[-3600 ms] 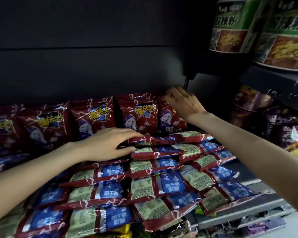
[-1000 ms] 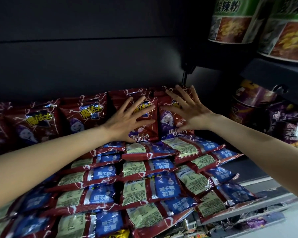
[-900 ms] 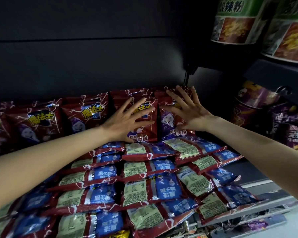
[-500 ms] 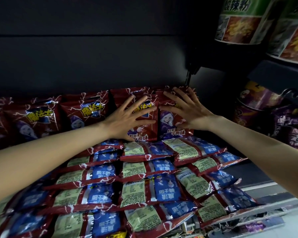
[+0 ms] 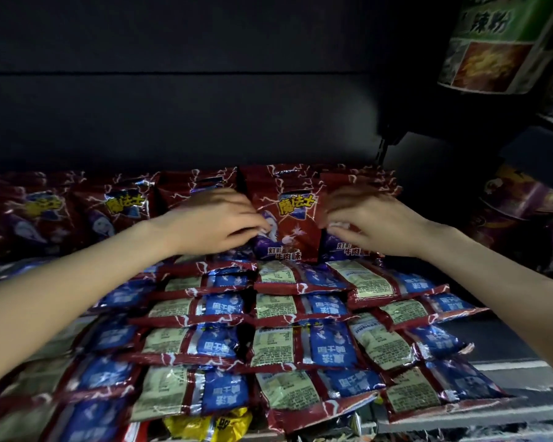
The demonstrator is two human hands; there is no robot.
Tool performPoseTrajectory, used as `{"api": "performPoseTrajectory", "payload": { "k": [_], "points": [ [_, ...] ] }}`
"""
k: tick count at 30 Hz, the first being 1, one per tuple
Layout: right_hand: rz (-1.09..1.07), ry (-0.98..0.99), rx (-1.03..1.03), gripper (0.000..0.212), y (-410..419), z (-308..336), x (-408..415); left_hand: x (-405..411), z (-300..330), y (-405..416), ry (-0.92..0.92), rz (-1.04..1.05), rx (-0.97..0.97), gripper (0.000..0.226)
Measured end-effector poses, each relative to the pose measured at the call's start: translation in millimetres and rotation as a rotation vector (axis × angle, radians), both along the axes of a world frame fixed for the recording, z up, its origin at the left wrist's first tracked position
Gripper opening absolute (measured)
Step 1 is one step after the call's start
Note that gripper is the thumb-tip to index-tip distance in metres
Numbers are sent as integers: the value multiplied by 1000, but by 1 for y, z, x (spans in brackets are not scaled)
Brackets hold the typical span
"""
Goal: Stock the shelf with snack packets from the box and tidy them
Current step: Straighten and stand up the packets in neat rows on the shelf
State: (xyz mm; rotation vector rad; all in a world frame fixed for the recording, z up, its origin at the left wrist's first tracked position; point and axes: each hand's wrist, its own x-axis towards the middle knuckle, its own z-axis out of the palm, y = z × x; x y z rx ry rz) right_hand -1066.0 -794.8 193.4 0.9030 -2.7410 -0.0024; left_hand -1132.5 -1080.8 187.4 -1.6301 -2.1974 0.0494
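Dark red snack packets stand upright in a row (image 5: 122, 208) along the back of the shelf. In front of them lie several rows of flat packets (image 5: 300, 346), backs up, blue and pale green. My left hand (image 5: 214, 221) and my right hand (image 5: 371, 221) are at either side of the middle upright red packet (image 5: 292, 224). Both hands have curled fingers whose tips pinch that packet's left and right edges. The hands look slightly blurred. My left hand covers most of the upright packet to the left, and my right hand covers part of the one to the right.
Green-labelled noodle tubs (image 5: 492, 49) sit on a higher shelf at the top right. Purple cups (image 5: 521, 199) fill the neighbouring bay on the right. The shelf's front edge (image 5: 460, 419) runs low on the right. A yellow packet (image 5: 211, 425) shows below the flat rows.
Both hands were pressed flat with spread fingers against the upright packets. Now their fingers are curled, pinching the middle upright packet's edges, and that packet's front is uncovered.
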Motion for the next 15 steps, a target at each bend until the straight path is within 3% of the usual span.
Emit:
{"api": "performPoseTrajectory", "payload": {
  "k": [5,10,13,15],
  "points": [
    [177,-154,-71,27,-74,15,5,43,19,-97,-186,365,97,34],
    [181,-241,69,43,-143,0,-8,39,6,-187,-676,617,-63,56],
    [124,-273,113,43,-164,-12,-15,33,-7,-211,-725,612,-108,53],
    [87,-238,157,40,-174,-15,-17,29,-13,-211,-655,579,-163,55]
  ]
}}
